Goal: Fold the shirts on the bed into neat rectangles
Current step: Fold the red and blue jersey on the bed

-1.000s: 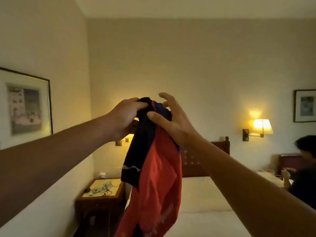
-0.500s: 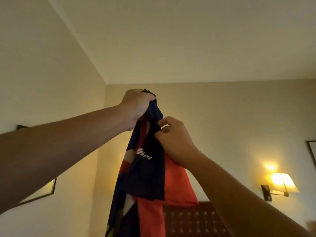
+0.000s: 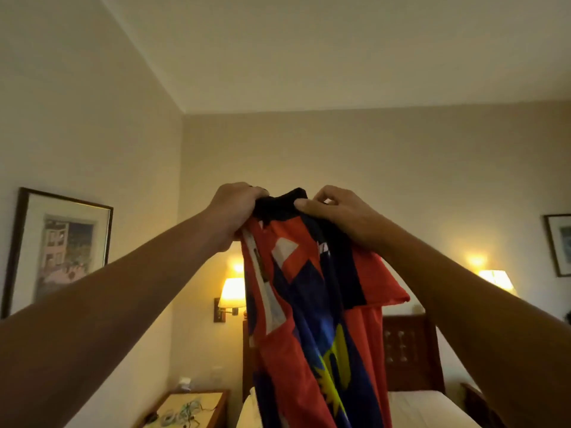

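You face a bed (image 3: 426, 406) whose white sheet shows only at the bottom edge, below a dark wooden headboard (image 3: 408, 350); no folded pile is in view, so judging from this the folding has barely begun. Hanging in front of you, well above the mattress, is the red and blue shirt (image 3: 312, 319), bunched lengthwise with one sleeve flapping right, not yet spread or squared. You hold it up by its dark collar: your left hand (image 3: 234, 211) curls round the collar's left side, your right hand (image 3: 333, 211) pinches the right side between thumb and fingers. Still to do: open it out, lay it flat on the bed, fold sleeves and body into a rectangle.
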Tool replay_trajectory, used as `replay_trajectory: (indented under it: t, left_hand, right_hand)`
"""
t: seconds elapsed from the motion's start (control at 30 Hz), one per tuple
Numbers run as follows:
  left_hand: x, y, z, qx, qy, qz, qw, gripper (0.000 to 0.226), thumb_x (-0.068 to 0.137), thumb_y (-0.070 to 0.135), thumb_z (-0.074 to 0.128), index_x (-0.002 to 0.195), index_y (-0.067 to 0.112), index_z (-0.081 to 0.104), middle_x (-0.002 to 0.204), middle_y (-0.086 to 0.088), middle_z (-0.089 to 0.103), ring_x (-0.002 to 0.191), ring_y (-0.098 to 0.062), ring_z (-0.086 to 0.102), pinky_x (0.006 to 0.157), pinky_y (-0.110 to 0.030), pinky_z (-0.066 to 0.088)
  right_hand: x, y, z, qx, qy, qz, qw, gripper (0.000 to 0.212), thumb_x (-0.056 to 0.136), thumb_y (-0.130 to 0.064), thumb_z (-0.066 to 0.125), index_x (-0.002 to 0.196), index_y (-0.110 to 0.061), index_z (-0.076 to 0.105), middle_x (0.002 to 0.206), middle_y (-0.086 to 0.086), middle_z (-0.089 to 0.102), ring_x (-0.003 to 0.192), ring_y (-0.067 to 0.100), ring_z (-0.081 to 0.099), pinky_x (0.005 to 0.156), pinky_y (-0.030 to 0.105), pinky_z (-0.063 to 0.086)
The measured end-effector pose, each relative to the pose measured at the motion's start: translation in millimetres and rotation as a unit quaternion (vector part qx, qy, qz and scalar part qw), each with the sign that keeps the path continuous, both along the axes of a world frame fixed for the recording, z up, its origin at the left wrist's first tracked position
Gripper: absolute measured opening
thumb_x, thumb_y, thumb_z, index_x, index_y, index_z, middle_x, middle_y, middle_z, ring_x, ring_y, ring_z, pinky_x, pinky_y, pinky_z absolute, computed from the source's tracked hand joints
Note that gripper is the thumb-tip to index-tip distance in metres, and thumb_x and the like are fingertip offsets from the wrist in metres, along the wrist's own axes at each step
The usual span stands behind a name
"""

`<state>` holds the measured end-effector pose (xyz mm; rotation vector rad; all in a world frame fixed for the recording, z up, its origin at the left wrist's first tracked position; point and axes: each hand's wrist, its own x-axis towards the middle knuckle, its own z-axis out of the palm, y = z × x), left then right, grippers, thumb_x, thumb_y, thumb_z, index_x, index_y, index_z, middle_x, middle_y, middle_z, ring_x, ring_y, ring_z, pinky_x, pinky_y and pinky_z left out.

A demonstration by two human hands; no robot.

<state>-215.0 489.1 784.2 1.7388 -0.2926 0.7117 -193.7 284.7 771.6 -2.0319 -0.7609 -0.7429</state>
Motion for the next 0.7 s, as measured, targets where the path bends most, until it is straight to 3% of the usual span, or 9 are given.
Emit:
replay_trajectory:
  t: [0.07, 0.17, 0.27, 0.37, 0.5, 0.6, 0.7]
  left_hand:
    - [6.4, 4.8, -14.5, 0.036, 0.006, 0.010, 0.999, 0.020, 0.093, 0.028, 0.070, 0.095, 0.009, 0.068, 0.089, -0.011, 0.067, 0.079, -0.024, 0.064, 0.067, -0.031, 0.049]
    - [13.6, 9.7, -34.4, 0.109, 0.028, 0.001, 0.994, 0.029, 0.089, 0.038, 0.076, 0.091, 0.011, 0.066, 0.088, -0.011, 0.071, 0.081, -0.024, 0.067, 0.069, -0.032, 0.051]
    - [16.3, 11.1, -48.6, 0.194, 0.040, -0.026, 0.980, 0.044, 0.077, 0.048, 0.083, 0.092, 0.011, 0.064, 0.095, -0.009, 0.073, 0.086, -0.025, 0.071, 0.071, -0.036, 0.057]
    - [20.9, 12.3, -59.7, 0.304, 0.077, -0.054, 0.948, 0.051, 0.073, 0.040, 0.088, 0.107, 0.013, 0.060, 0.096, -0.008, 0.070, 0.084, -0.022, 0.068, 0.064, -0.028, 0.055]
    - [34.1, 8.0, -70.8, 0.422, 0.088, -0.013, 0.902, 0.037, 0.084, 0.037, 0.081, 0.113, 0.024, 0.061, 0.096, 0.000, 0.063, 0.086, -0.016, 0.062, 0.066, -0.024, 0.046]
    - [43.8, 0.2, -75.4, 0.433, 0.054, 0.010, 0.900, 0.008, 0.093, 0.026, 0.073, 0.095, 0.020, 0.070, 0.093, 0.001, 0.066, 0.088, -0.016, 0.063, 0.068, -0.025, 0.045]
    - [52.5, -5.3, -81.1, 0.428, 0.010, 0.044, 0.903, 0.008, 0.091, 0.021, 0.075, 0.086, 0.015, 0.071, 0.088, 0.000, 0.065, 0.086, -0.018, 0.062, 0.070, -0.030, 0.048]
  right_hand:
    - [4.0, -9.3, -16.2, -0.107, 0.016, -0.047, 0.993, 0.047, 0.073, -0.064, 0.078, 0.099, -0.029, 0.060, 0.096, -0.004, 0.070, 0.088, 0.016, 0.069, 0.078, 0.035, 0.056]
    - [15.9, -20.5, -35.4, -0.237, -0.030, -0.155, 0.959, 0.015, 0.084, -0.032, 0.069, 0.086, -0.028, 0.054, 0.085, -0.004, 0.063, 0.081, 0.020, 0.062, 0.069, 0.035, 0.049]
    - [26.1, -31.6, -46.9, -0.193, -0.015, -0.154, 0.969, 0.021, 0.084, -0.009, 0.055, 0.064, -0.017, 0.052, 0.063, -0.002, 0.055, 0.062, 0.017, 0.051, 0.056, 0.031, 0.037]
    - [39.2, -45.8, -54.4, -0.152, -0.006, -0.167, 0.974, 0.027, 0.077, 0.005, 0.049, 0.056, -0.012, 0.049, 0.057, 0.003, 0.050, 0.057, 0.017, 0.045, 0.054, 0.030, 0.033]
    - [58.0, -57.9, -71.6, -0.127, -0.013, -0.190, 0.973, 0.022, 0.078, 0.006, 0.045, 0.063, -0.007, 0.054, 0.067, 0.011, 0.057, 0.067, 0.023, 0.052, 0.058, 0.033, 0.038]
    - [66.1, -64.7, -85.7, -0.122, -0.035, -0.184, 0.975, 0.021, 0.088, -0.009, 0.051, 0.067, -0.010, 0.055, 0.069, 0.007, 0.057, 0.068, 0.023, 0.053, 0.060, 0.033, 0.039]
    - [68.8, -72.0, -101.5, -0.196, -0.025, -0.174, 0.965, 0.011, 0.090, -0.027, 0.060, 0.083, -0.018, 0.061, 0.076, 0.000, 0.061, 0.073, 0.019, 0.057, 0.060, 0.030, 0.040]
